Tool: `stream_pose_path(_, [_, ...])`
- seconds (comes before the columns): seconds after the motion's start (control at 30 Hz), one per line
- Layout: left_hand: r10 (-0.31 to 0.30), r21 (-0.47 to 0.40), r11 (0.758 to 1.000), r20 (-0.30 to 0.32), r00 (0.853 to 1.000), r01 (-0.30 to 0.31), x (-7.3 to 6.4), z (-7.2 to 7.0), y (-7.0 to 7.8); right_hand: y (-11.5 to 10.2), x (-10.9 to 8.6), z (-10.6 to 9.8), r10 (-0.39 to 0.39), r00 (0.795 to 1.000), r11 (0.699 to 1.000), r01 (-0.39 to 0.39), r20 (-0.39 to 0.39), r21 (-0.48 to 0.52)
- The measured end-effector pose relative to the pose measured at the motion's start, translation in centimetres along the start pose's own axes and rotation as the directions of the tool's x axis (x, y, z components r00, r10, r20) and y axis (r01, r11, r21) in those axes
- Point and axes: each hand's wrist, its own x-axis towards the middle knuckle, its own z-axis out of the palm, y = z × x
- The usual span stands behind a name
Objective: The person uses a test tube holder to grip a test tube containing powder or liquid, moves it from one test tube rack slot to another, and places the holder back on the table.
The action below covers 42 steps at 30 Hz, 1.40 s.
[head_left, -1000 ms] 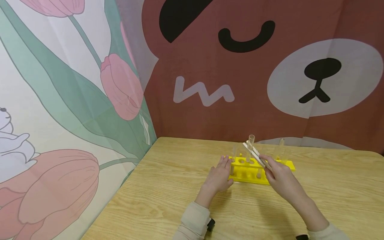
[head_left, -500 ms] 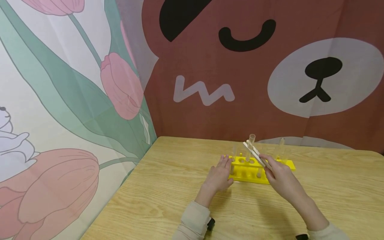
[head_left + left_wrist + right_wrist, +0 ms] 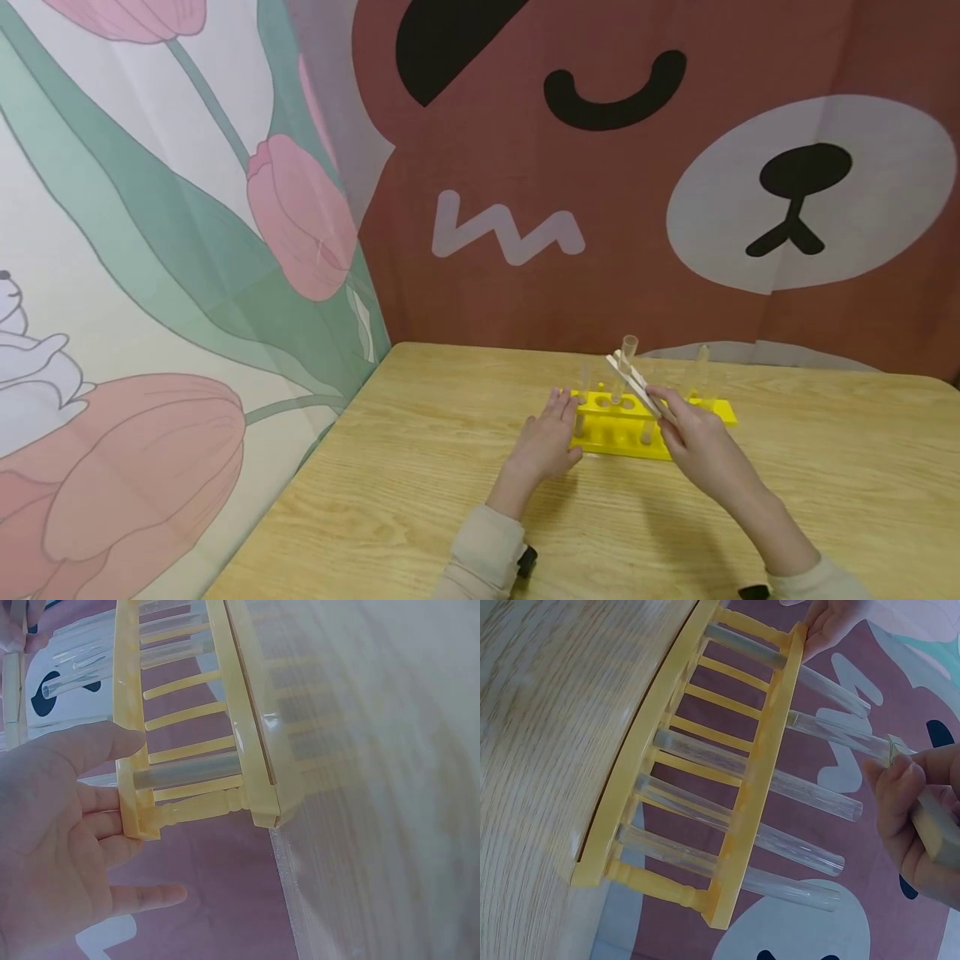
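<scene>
A yellow test tube rack [image 3: 622,447] stands upright on the table with several clear test tubes in it. My left hand [image 3: 546,442] grips the rack's left end; in the left wrist view its thumb lies on the top bar and some fingers curl at the end, while the little finger sticks out. My right hand [image 3: 705,446] holds a wooden test tube clamp [image 3: 633,383], whose jaws are around a clear test tube [image 3: 840,732]. That tube's lower end is at the rack's top bar, between the left-end tube [image 3: 832,690] and another seated tube [image 3: 817,796].
Two more test tubes [image 3: 799,850] stand toward the rack's right end. The wood-grain table [image 3: 420,467] reaches back to a wall cloth [image 3: 480,308] with a printed bear. A second cloth [image 3: 187,275] with printed tulips hangs on the left.
The lower end of the clamped tube has shifted very slightly left over the rack. Both hands keep practically the same place and hold.
</scene>
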Motion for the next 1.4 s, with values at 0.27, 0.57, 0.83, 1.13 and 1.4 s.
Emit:
stream_pose_path(0.27, [0.002,-0.002,1.000,0.007,1.000,-0.002,-0.09,0.01,0.02,0.08,-0.09,0.09,0.012,1.000,1.000,-0.012,0.011,0.002])
stream_pose_path(0.57, [0.002,-0.001,1.000,0.012,1.000,-0.002,-0.14,-0.07,-0.01,0.00,-0.08,0.13,0.025,0.999,1.000,-0.025,0.025,0.008])
stream_pose_path(0.83, [0.007,0.014,1.000,0.007,1.000,-0.007,-0.17,-0.13,-0.04,-0.03,-0.07,0.29,0.021,0.999,0.999,-0.022,0.029,0.030])
stream_pose_path(1.13, [0.001,-0.005,1.000,0.024,1.000,-0.001,-0.11,-0.22,0.00,-0.14,-0.08,0.50,-0.007,0.999,0.998,0.005,0.040,0.056])
stream_pose_path(1.4, [0.003,-0.003,1.000,0.020,1.000,-0.002,-0.17,-0.25,-0.05,-0.19,-0.04,0.53,-0.028,0.999,0.998,0.026,0.027,0.057])
